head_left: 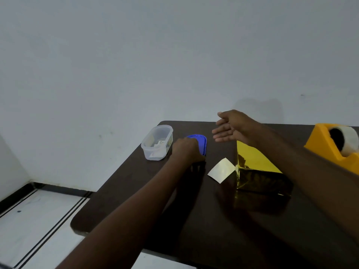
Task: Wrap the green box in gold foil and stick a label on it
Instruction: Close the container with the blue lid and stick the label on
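Note:
A box wrapped in gold foil (256, 169) stands on the dark table (136, 200), right of centre. A pale square label sheet (221, 170) lies flat just left of it. My left hand (186, 150) rests on a blue lid (200, 141), fingers curled over its near edge. My right hand (231, 127) hovers above the table behind the box, fingers straight and spread, holding nothing. The green of the box is hidden by the foil.
A clear plastic tub (157, 142) with paper pieces inside sits at the table's far left corner. A yellow tape dispenser (334, 146) stands at the right edge. Pale floor lies beyond the table's left edge; a wall is behind.

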Demonstrator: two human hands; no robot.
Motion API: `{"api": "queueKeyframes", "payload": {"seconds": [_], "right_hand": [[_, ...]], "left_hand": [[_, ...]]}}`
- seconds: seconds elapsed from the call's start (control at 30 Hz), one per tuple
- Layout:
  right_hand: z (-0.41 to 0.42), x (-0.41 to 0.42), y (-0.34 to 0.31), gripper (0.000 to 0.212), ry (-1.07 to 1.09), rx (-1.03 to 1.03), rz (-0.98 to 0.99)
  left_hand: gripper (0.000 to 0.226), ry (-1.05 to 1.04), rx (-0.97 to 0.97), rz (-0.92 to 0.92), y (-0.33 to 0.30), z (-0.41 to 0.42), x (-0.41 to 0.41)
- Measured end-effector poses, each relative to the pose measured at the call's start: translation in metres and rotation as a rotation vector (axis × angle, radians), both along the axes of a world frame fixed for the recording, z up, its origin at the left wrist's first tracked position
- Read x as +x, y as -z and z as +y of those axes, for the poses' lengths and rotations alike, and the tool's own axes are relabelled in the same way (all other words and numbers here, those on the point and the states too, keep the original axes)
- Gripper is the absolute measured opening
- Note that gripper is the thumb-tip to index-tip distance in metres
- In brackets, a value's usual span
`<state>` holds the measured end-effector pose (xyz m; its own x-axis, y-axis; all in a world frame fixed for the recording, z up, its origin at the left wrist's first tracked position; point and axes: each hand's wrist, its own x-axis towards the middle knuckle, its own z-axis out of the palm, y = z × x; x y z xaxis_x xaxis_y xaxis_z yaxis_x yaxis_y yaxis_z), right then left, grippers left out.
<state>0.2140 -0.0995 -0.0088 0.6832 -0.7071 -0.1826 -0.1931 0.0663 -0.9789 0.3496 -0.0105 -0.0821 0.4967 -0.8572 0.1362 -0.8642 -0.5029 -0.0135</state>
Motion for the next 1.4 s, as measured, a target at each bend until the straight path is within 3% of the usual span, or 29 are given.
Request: {"api": "queueKeyframes", "payload": {"seconds": [0.1, 0.27, 0.4, 0.5, 0.57, 0.83, 0.93, 1.4], "right_hand": [[0.001, 0.013, 0.008, 0.055, -0.007, 0.139, 0.047], [0.004, 0.033, 0.016, 0.068, -0.031, 0.366, 0.041], [0.014, 0.053, 0.019, 0.061, -0.016, 0.323, 0.119], [0.026, 0.063, 0.023, 0.048, 0.058, 0.205, 0.084], [0.031, 0.070, 0.022, 0.046, 0.111, 0.153, 0.025], [0.050, 0.113, 0.011, 0.027, 0.146, 0.005, -0.058], [0.058, 0.128, 0.012, 0.026, 0.116, 0.001, -0.058], [0.068, 0.156, 0.042, 0.027, 0.073, -0.093, 0.093]], "left_hand": [[0.033, -0.021, -0.113, 0.006, -0.011, 0.006, -0.002], [0.016, -0.120, -0.424, 0.166, -0.030, 0.025, 0.008], [0.024, -0.176, -0.648, 0.549, -0.037, 0.047, 0.026], [0.012, -0.144, -0.775, 0.904, -0.047, 0.061, 0.034], [0.012, -0.131, -0.790, 0.993, -0.054, 0.069, 0.043], [0.033, -0.251, -0.705, 0.647, -0.070, 0.089, 0.094], [0.045, -0.332, -0.667, 0.671, -0.066, 0.097, 0.116], [0.037, -0.379, -0.624, 0.860, -0.041, 0.113, 0.133]]}}
